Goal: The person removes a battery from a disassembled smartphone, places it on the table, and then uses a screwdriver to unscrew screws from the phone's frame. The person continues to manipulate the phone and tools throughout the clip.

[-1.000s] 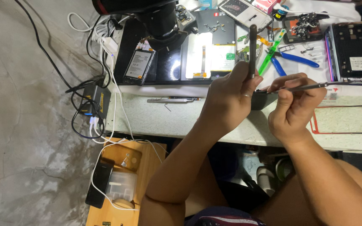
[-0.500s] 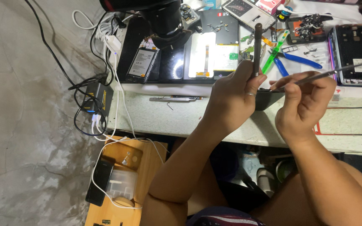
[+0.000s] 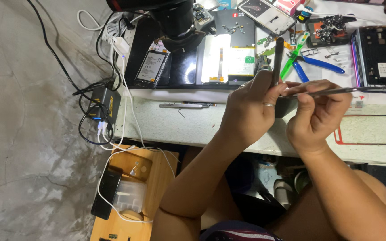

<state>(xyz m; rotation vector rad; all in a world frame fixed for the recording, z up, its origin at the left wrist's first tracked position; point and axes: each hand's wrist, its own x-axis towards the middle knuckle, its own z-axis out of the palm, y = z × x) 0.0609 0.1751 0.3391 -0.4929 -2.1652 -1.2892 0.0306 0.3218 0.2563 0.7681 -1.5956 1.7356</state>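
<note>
I am watching the left hand [image 3: 251, 109] gripping a dark, slim phone [image 3: 277, 60] edge-on, fingers closed around its lower part so that the upper end is sticking up above the knuckles, over the edge of the pale worktable [image 3: 175, 122]. A ring is showing on one finger. The right hand [image 3: 316, 116] is sitting just beside it, thumb and fingers pinched together on a thin metal tweezers [image 3: 336, 91], which is lying nearly level, its long end pointing away to the right and its near end meeting the phone between the two hands. I cannot tell exactly where the tip is touching, since the fingers are covering it. Behind the hands, green-handled and blue-handled pliers [image 3: 311, 62] are lying on the table, and an opened phone frame [image 3: 378, 58] is resting well to the right.
</note>
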